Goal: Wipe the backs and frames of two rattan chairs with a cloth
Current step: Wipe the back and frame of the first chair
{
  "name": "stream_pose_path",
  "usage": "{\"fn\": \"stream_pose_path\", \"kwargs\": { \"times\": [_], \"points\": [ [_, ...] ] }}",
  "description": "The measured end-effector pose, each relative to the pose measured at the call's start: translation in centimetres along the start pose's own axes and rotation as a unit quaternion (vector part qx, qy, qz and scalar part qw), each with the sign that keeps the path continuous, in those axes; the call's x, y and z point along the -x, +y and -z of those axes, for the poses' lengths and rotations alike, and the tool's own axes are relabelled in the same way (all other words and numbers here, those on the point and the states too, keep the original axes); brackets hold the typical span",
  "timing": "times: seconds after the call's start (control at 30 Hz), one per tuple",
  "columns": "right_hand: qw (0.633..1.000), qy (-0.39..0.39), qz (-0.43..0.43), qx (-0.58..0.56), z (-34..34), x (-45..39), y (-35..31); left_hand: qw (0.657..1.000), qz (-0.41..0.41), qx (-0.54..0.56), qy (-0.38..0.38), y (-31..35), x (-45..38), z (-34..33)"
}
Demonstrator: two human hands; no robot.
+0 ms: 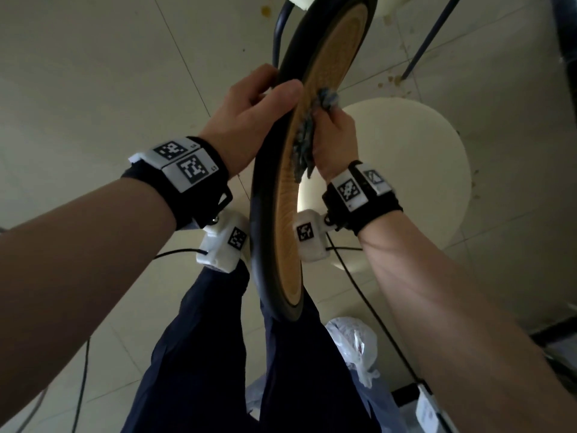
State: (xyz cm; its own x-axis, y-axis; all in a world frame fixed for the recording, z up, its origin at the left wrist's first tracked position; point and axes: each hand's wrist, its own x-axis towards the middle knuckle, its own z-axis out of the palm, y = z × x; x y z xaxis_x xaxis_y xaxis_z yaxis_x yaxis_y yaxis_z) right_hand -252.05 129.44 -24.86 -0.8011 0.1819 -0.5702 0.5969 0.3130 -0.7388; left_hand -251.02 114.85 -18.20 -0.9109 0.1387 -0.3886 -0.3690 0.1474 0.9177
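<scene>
Two hands at work on the oval back of a rattan chair, seen from above.

The left hand [249, 120] grips the dark frame [265, 182] of the chair back, thumb curled over the rim; the right hand [335, 142] clutches a blue-grey cloth [307, 142] and presses it against the woven rattan panel [331, 67]; the cloth hangs bunched between palm and panel; the cream seat cushion [406, 170] lies just beyond the right wrist; both wrists wear black bands with white marker tags; dark trousers [203, 354] and a crumpled plastic bag [352, 339] show on the tiled floor [93, 73] below.
</scene>
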Motion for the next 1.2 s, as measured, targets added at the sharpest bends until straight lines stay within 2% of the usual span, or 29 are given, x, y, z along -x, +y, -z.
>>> {"fn": "stream_pose_path", "kwargs": {
  "times": [0.1, 0.3, 0.37, 0.5, 0.57, 0.7, 0.8, 0.97, 1.1, 1.2],
  "points": [
    [0.997, -0.017, 0.069, 0.010, 0.1, 4.8, 0.2, 1.000, -0.005, 0.008, 0.012, -0.1, -0.2, -0.1],
    [0.987, -0.100, 0.105, 0.073, 1.0, 11.0, 2.8, 0.998, 0.022, -0.026, 0.044, 0.4, 0.4, -0.3],
    [0.985, -0.098, 0.107, 0.089, 1.0, 11.0, 3.4, 0.996, 0.049, -0.048, 0.050, 0.6, 1.2, -0.5],
    [0.988, -0.087, 0.089, 0.093, 0.7, 10.7, 3.8, 0.991, 0.054, -0.096, 0.072, 0.5, 3.8, -0.8],
    [0.989, -0.088, 0.077, 0.094, 0.8, 10.8, 3.7, 0.993, 0.063, -0.087, 0.057, -0.1, 5.5, -0.8],
    [0.990, -0.096, 0.079, 0.068, 1.2, 12.1, 2.6, 0.994, 0.093, -0.044, 0.033, -1.6, 9.0, -1.5],
    [0.990, -0.083, 0.116, 0.012, 1.7, 13.8, 1.3, 0.994, 0.099, -0.016, 0.040, -2.5, 10.1, -2.3],
    [0.983, -0.063, 0.173, 0.009, 1.6, 16.4, 1.4, 0.993, 0.116, 0.008, 0.013, -3.0, 11.2, -1.7],
    [0.983, -0.085, 0.152, -0.061, 1.6, 19.1, 4.2, 0.993, 0.117, 0.017, 0.008, -3.4, 12.9, -2.0],
    [0.986, -0.073, 0.139, -0.057, 1.9, 20.7, 6.2, 0.994, 0.106, 0.023, 0.027, -3.4, 12.9, -2.7]
  ]
}}
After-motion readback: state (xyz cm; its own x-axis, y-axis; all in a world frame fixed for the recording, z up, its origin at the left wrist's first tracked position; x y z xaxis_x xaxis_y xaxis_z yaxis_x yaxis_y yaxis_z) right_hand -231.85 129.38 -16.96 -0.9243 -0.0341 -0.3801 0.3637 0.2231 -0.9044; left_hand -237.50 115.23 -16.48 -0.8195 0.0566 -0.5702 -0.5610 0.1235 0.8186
